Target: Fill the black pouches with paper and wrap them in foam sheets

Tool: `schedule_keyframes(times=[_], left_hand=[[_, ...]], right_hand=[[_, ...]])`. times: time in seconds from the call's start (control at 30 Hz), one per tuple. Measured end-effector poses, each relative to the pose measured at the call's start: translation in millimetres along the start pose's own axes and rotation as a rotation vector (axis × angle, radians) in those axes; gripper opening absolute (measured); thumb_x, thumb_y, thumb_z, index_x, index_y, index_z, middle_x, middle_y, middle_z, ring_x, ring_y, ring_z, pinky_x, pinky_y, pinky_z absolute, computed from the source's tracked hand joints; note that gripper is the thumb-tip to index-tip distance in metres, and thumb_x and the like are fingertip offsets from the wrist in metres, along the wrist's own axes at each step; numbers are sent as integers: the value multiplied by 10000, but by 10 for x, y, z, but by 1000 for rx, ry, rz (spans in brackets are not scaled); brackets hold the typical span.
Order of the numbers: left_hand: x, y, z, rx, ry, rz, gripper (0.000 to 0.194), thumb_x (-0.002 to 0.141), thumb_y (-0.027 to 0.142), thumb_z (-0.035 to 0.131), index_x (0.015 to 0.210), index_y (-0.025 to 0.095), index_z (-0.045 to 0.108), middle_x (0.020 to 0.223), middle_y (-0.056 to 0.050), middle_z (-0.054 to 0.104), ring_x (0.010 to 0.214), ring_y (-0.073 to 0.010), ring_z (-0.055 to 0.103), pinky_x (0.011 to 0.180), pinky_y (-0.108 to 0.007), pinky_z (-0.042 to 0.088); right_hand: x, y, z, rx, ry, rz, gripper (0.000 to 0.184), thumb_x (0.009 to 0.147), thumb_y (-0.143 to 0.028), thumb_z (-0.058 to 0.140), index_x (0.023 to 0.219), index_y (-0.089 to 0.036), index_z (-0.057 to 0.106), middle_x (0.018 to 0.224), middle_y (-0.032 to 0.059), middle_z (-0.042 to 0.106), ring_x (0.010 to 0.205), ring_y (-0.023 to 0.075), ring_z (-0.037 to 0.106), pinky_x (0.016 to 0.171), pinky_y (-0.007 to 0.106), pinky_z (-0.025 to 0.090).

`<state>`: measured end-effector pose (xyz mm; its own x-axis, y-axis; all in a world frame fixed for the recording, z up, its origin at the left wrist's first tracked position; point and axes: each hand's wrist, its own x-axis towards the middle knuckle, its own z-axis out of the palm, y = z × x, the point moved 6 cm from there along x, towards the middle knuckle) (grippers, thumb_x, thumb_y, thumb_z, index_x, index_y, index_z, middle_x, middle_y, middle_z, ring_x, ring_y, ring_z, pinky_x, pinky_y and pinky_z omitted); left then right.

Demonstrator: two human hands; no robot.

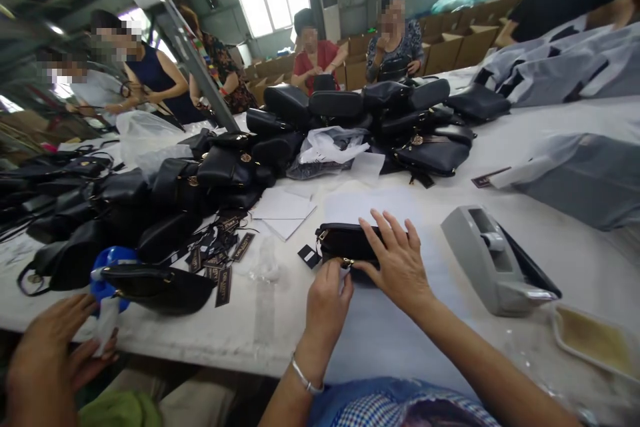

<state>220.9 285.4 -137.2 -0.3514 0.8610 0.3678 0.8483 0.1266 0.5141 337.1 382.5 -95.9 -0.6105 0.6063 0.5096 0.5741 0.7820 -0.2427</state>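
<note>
A small black handbag (345, 233) with gold-coloured metal fittings lies on white paper in front of me. My left hand (327, 293) is closed at its near edge, pinching a small white piece (345, 269) right by a gold zipper pull (347, 262). My right hand (397, 260) rests on the bag's right part with fingers spread, its thumb close to the same fitting. From the bag's left end a black tag (309, 255) with a white label sticks out. My fingers cover much of the bag's front.
Right of me stand a grey tape dispenser (483, 263) and a shallow tray (593, 339). Black bags (225, 167) are heaped ahead and left; loose tags (220, 250) lie nearby. At left, a co-worker's hands (55, 340) are beside another bag (160, 290). Several people stand across the table.
</note>
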Motion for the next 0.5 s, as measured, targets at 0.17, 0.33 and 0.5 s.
schedule_keyframes(times=[0.17, 0.33, 0.5], left_hand=[[69, -39, -8, 21, 36, -77, 332, 848, 135, 632, 1153, 204, 521, 1015, -65, 636, 939, -215, 646, 836, -372, 574], [73, -78, -54, 17, 89, -36, 321, 854, 175, 658, 1152, 205, 541, 1104, -78, 616, 1047, -209, 624, 922, -366, 555], [47, -107, -30, 29, 87, -10, 329, 870, 159, 620, 1185, 226, 554, 1164, -73, 621, 1097, -203, 609, 961, -351, 538]], right_hand=[[-11, 19, 73, 1, 25, 39, 702, 887, -346, 653, 1501, -214, 339, 1536, 115, 367, 1339, 318, 390, 1139, 533, 219], [-52, 32, 87, 33, 104, 25, 627, 888, -319, 660, 1456, -219, 415, 1517, 116, 401, 1336, 319, 408, 1135, 525, 243], [-227, 8, -13, 157, 333, -118, 315, 862, -243, 709, 1168, -262, 638, 1257, 56, 652, 1236, 276, 528, 1089, 476, 346]])
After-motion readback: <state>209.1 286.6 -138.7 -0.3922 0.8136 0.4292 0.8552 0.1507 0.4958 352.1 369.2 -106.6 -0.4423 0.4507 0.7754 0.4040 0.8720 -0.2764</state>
